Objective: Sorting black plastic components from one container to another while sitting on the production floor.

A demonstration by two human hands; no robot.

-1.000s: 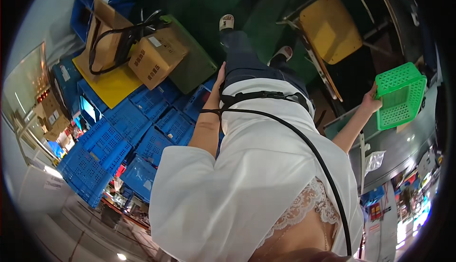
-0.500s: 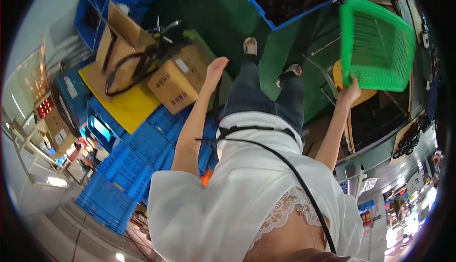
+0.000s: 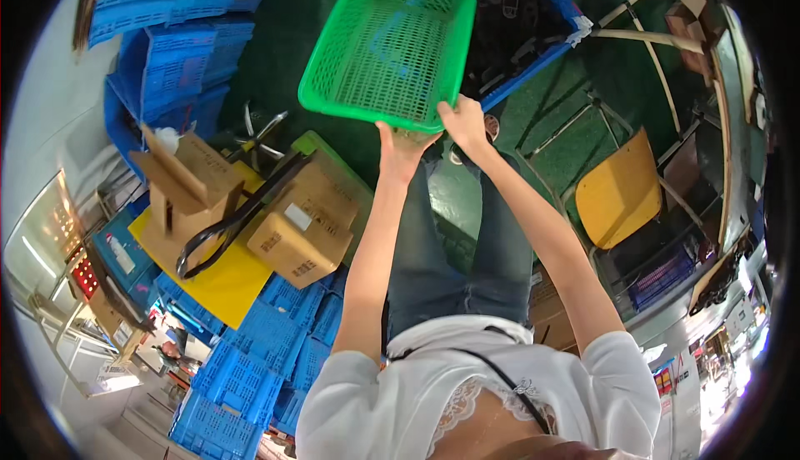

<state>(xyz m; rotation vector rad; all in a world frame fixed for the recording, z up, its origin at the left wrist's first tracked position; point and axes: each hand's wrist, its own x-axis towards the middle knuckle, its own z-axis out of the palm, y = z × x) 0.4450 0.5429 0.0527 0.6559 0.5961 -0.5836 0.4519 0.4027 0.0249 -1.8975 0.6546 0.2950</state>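
A green perforated plastic basket (image 3: 390, 46) is held out in front of me over the green floor. My left hand (image 3: 402, 143) grips its near rim on the left side. My right hand (image 3: 463, 123) grips the same rim a little to the right. Both arms are stretched forward. The basket looks empty. Just beyond it lies a blue crate (image 3: 523, 27) filled with dark parts.
Cardboard boxes (image 3: 300, 218) with a black strap sit on a yellow sheet (image 3: 218, 281) at my left. Blue crates (image 3: 179, 52) are stacked at the far left and lie near my feet (image 3: 267, 352). A yellow chair (image 3: 621, 189) stands at my right.
The green basket swung from my right side to the front centre. My left hand, free before, has taken hold of its rim beside my right hand. The view tilted toward the blue crate.
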